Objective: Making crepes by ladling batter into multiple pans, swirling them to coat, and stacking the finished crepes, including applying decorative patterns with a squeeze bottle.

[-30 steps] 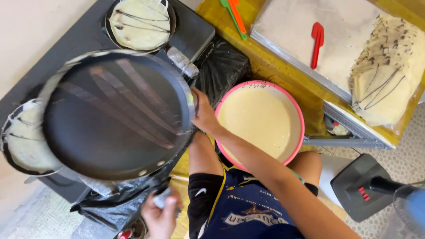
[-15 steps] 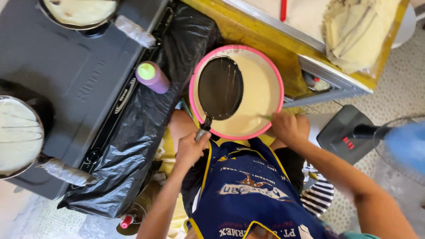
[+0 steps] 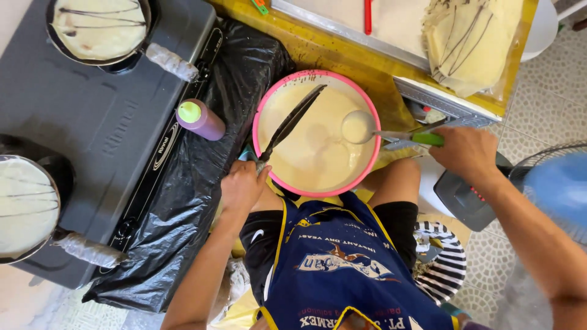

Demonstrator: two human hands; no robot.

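Batter is the likeliest thing to go astray. The round pink-rimmed plastic basin [image 3: 369,131] is filled with pale batter almost to its wall, and the thin black frying pan [image 3: 292,122] is held over it steeply tilted, seen nearly edge-on, its far rim dipping toward the surface. My judgement is that tipping it further, or letting the handle turn in the grip, could drop the pan into the liquid or send runs over the rim onto the crumpled black plastic sheet [image 3: 183,208] and the yellow wooden worktop [image 3: 342,58].

Fingers of the left hand [image 3: 243,186] are wrapped tight round the pan's handle at the basin's near edge, so the pan stands up and away from them, out over the batter. Fingers of the right hand [image 3: 468,153] are closed on the green handle of a metal ladle [image 3: 358,126], whose full bowl sits level just above the batter, well apart from that hand. A slight wobble there could spill it.

Beside the basin lie a purple bottle with a green cap [image 3: 199,119] and a dark gas stove [image 3: 92,134].
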